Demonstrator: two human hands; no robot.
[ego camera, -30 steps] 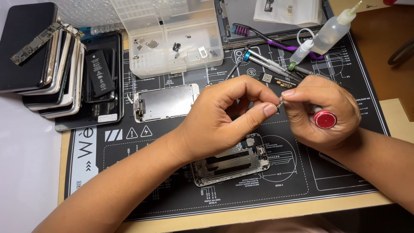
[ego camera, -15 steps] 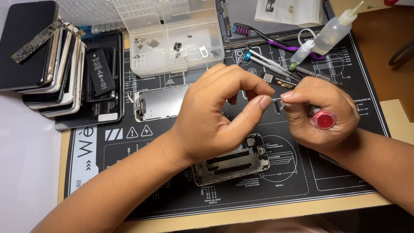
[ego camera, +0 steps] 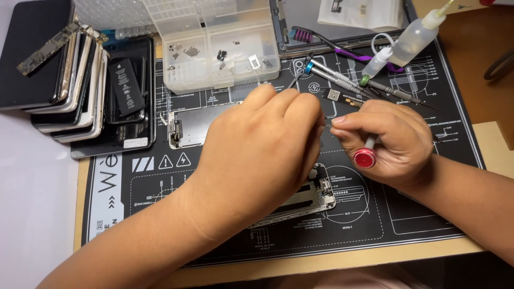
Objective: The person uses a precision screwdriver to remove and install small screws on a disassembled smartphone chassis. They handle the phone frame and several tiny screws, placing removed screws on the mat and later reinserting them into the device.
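Nearest the front edge of the black repair mat [ego camera: 407,225], an opened phone chassis [ego camera: 316,198] lies flat, mostly covered by the left hand [ego camera: 262,155]. That hand hovers over it with fingers curled together, fingertips meeting the right hand [ego camera: 391,142] near the mat's middle; whether anything sits pinched between them cannot be told. The right hand is closed around a red-capped screwdriver [ego camera: 365,157], its tip hidden. Behind the left hand lies a silver metal plate [ego camera: 193,126]. Toward the mat's back edge rest two loose screwdrivers [ego camera: 342,80], a clear parts tray [ego camera: 219,48] and a squeeze bottle [ego camera: 415,35]. At the back left corner a stack of phones [ego camera: 69,91] stands on edge, with a black battery [ego camera: 127,85] beside it.
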